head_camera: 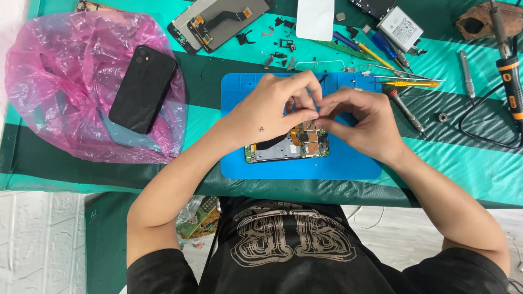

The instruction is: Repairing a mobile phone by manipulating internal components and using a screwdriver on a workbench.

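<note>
An opened phone (278, 148) with its back off lies on a blue work mat (305, 163), its circuit board and orange flex cable showing. My left hand (272, 109) and my right hand (357, 120) meet just above the phone's right end. Their fingertips are pinched together around something very small that I cannot make out. Both wrists rest over the mat.
A black phone (143, 88) lies on a pink plastic bag (65, 81) at the left. Behind the mat are a phone screen assembly (218, 22), small loose parts, a battery (400, 27), screwdrivers (406, 83), tweezers and a soldering iron (509, 71) at the right.
</note>
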